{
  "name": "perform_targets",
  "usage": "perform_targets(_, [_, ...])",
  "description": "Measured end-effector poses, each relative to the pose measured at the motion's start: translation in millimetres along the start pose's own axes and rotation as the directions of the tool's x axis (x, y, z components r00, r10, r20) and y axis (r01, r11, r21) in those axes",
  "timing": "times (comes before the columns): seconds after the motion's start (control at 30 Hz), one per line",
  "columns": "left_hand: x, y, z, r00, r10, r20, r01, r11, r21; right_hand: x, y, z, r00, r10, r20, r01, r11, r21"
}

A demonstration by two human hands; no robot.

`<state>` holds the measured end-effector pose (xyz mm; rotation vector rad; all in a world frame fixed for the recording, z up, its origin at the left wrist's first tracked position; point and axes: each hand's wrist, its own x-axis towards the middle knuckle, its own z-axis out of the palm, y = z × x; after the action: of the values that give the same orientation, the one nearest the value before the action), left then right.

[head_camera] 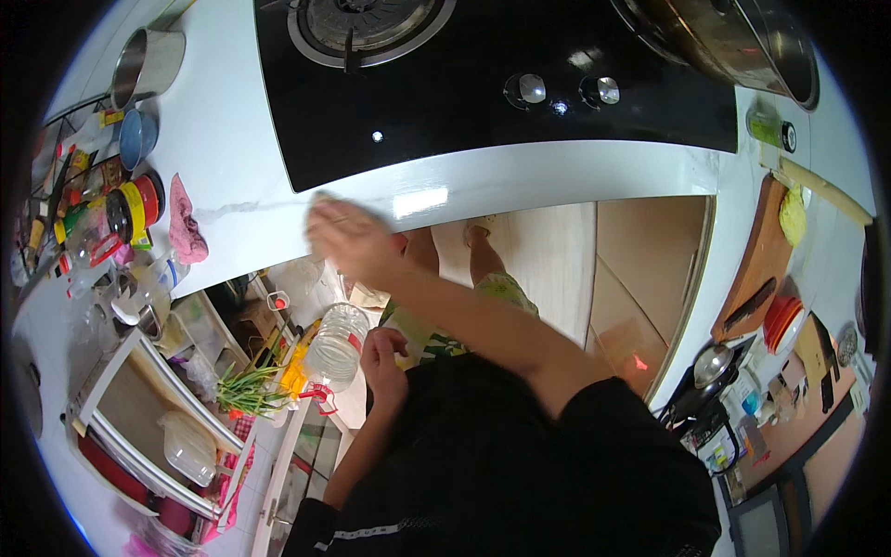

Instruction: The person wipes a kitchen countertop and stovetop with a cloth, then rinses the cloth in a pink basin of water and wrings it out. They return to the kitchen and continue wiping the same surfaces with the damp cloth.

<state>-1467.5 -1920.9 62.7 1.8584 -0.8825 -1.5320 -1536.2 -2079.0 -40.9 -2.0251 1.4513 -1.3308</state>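
Note:
My right hand (353,240), blurred, reaches across my body to the white countertop (240,216) by the near left corner of the black gas hob (445,104). Its fingers lie close together, and whatever might be under the palm is hidden. My left hand (385,365) hangs low beside my body with its fingers loosely curled, and no object shows in it. A crumpled pink cloth (186,223) lies on the counter, left of my right hand and apart from it.
A metal pot (147,66), a blue bowl (138,139) and several jars crowd the left counter. A large pan (724,49) stands on the hob's right. A knife (750,304) rests on a wooden cutting board (759,257). A big plastic bottle (337,348) stands below, near my left hand.

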Motion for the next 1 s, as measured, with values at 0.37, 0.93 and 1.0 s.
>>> perform_targets(0.37, [53, 18, 7, 0.995, -0.004, 0.095, 0.005, 1.0, -0.01, -34, 127, -262, 0.967, 0.115, -0.229, -0.229, 0.787, -0.572])
perform_targets(0.93, [122, 30, -72, 0.991, -0.13, 0.005, 0.128, 0.964, -0.235, 92, 79, -89, 0.976, 0.202, 0.076, -0.139, 0.857, -0.495])
perform_targets(1.0, [124, 23, -70, 0.991, -0.124, 0.041, 0.13, 0.962, -0.238, 95, 88, -114, 0.891, 0.423, -0.162, -0.43, 0.679, -0.595])
